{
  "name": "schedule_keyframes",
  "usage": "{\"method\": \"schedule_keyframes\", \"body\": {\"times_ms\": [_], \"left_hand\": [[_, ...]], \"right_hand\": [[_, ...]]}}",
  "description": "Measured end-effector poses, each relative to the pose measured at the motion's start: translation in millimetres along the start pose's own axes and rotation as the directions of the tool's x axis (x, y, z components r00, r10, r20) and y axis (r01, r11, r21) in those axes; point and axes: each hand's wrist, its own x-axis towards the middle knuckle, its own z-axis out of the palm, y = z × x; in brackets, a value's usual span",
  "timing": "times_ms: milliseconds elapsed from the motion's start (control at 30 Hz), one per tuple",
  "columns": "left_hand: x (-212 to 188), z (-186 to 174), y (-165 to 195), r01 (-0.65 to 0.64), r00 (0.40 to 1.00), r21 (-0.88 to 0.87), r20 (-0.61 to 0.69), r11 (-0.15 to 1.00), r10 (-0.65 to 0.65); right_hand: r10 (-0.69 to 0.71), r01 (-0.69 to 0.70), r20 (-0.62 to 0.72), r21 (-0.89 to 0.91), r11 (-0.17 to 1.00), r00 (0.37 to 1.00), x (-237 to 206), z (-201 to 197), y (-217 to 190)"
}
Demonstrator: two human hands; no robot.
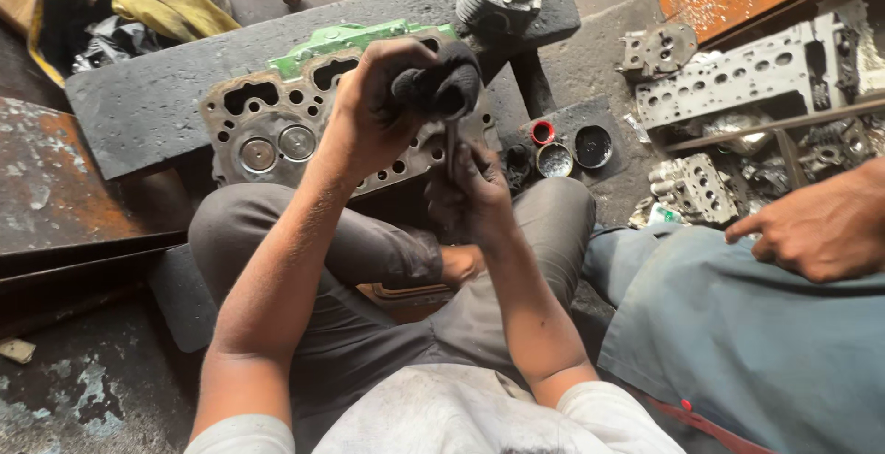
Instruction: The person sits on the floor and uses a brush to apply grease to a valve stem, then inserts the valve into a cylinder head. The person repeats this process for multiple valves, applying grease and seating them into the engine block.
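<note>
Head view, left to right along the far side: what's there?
Yellow gloves → green-edged cylinder head → left hand with dark rag → red cap → round tin → grey cylinder head.

Wearer as I see them from the head camera:
- Left hand and right hand: bare, smeared with dark grime.
- Forearms: bare.
- Short white sleeves, ending well behind the hands.
- Grey trousers below the hands, creased at the knees.
- White shirt front, smudged.
</note>
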Motion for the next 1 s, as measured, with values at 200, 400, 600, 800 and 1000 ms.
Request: {"method": "schedule_keyframes", "body": {"times_ms": [200,400,600,800,1000], "left_hand": [[12.8,4.5,25.5,-0.239,0.965,0.382,-0.010,0.893,0.263],[13.6,18.7,44.6,0.332,0.930,0.171,0.104,0.928,-0.352],[-38.7,85.6,-2.3,0.052,0.595,0.441,0.707,0.896,-0.383],[-125.1,156.9,-78.9,-0.096,0.101,0.664,0.747,0.741,-0.657],[-155.2,197.2,-124.5,-0.139,-0.047,0.705,0.697,0.696,-0.715]], "right_hand": [[-0.705,0.108,0.303,-0.945,-0.308,0.642,1.4,-9.4,-45.7],[-0.995,0.215,0.004,-0.976,0.017,0.095,-21.9,-0.7,-87.4],[-0.798,0.357,0.520,-0.839,-0.410,0.304,-27.1,20.4,-114.9],[-0.753,0.670,-0.106,-0.390,0.632,0.649,-19.8,13.8,-131.9],[-0.357,0.337,0.113,-0.670,0.662,0.927,29.8,4.8,-115.0]]}}
